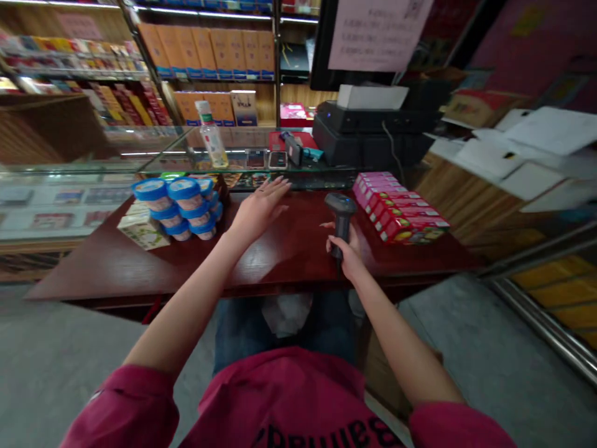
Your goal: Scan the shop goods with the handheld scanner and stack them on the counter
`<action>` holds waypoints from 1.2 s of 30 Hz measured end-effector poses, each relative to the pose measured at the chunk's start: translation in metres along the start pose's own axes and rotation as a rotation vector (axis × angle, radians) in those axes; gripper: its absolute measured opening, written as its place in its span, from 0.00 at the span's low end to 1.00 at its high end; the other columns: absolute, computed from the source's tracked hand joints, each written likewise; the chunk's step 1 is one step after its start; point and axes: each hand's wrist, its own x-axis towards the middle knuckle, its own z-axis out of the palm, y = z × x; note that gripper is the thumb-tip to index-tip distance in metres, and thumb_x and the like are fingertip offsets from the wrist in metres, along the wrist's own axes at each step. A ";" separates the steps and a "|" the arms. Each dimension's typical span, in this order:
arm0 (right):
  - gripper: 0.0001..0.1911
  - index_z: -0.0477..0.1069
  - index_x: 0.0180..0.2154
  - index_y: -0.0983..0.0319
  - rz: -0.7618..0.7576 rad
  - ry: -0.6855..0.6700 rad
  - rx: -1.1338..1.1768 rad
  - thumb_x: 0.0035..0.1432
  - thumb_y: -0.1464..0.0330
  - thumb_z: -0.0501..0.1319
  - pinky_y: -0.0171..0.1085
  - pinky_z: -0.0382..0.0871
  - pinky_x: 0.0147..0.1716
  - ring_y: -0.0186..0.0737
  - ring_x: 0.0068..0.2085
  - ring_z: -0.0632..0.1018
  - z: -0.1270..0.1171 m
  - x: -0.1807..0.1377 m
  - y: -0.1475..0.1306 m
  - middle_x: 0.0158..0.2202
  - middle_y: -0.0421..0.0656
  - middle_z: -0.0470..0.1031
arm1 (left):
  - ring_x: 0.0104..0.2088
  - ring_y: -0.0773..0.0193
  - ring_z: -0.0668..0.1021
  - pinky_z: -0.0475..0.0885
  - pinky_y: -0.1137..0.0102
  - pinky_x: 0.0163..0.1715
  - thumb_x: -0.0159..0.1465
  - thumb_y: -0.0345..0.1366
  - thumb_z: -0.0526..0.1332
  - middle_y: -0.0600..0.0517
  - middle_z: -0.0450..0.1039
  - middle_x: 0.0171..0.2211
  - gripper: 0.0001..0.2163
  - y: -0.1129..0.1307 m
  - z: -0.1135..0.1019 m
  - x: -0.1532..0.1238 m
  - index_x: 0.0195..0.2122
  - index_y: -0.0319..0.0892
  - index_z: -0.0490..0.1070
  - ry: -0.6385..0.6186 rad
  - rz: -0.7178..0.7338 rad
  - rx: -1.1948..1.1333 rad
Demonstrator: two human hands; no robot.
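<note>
My left hand (261, 208) is stretched out over the dark red wooden counter (289, 249), fingers extended and nothing in them. A black handheld barcode scanner (342, 218) stands upright in my right hand (349, 249), whose fingers wrap round its handle. To the left of my left hand are stacked tubs (186, 202) with blue lids, beside a pale green-and-white box (142, 227). A row of red and pink cartons (396, 208) lies to the right of the scanner.
Behind the counter's back edge stands a glass display case (168, 149) with a clear bottle (212, 137) and phones (278, 160) on top. Black checkout equipment (373, 137) sits at the back right. White papers and boxes (536, 149) are piled at the right.
</note>
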 end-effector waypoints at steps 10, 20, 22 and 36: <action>0.21 0.68 0.46 0.54 -0.113 0.510 -0.099 0.50 0.65 0.70 0.33 0.63 0.19 0.28 0.20 0.68 -0.112 -0.095 -0.047 0.40 0.36 0.78 | 0.76 0.53 0.58 0.56 0.56 0.75 0.67 0.29 0.64 0.37 0.57 0.74 0.32 0.175 0.179 0.114 0.72 0.35 0.59 -0.167 0.331 -0.269; 0.21 0.69 0.48 0.54 -0.117 0.578 -0.073 0.52 0.64 0.70 0.34 0.61 0.18 0.27 0.19 0.68 -0.144 -0.117 -0.056 0.40 0.36 0.78 | 0.72 0.50 0.66 0.62 0.56 0.73 0.71 0.25 0.55 0.36 0.63 0.71 0.25 0.188 0.222 0.115 0.70 0.30 0.63 -0.152 0.365 -0.172; 0.21 0.70 0.48 0.54 -0.109 0.538 -0.063 0.53 0.63 0.70 0.34 0.60 0.16 0.28 0.18 0.68 -0.139 -0.112 -0.057 0.39 0.36 0.79 | 0.73 0.53 0.66 0.63 0.56 0.72 0.74 0.27 0.52 0.39 0.63 0.72 0.24 0.160 0.210 0.092 0.71 0.34 0.62 -0.098 0.448 -0.190; 0.23 0.71 0.42 0.58 0.219 -0.143 0.059 0.49 0.55 0.75 0.30 0.58 0.15 0.27 0.18 0.69 0.032 0.046 -0.003 0.31 0.37 0.80 | 0.68 0.52 0.71 0.65 0.54 0.71 0.72 0.25 0.50 0.40 0.71 0.65 0.27 -0.089 0.092 -0.030 0.73 0.41 0.61 0.082 -0.095 0.168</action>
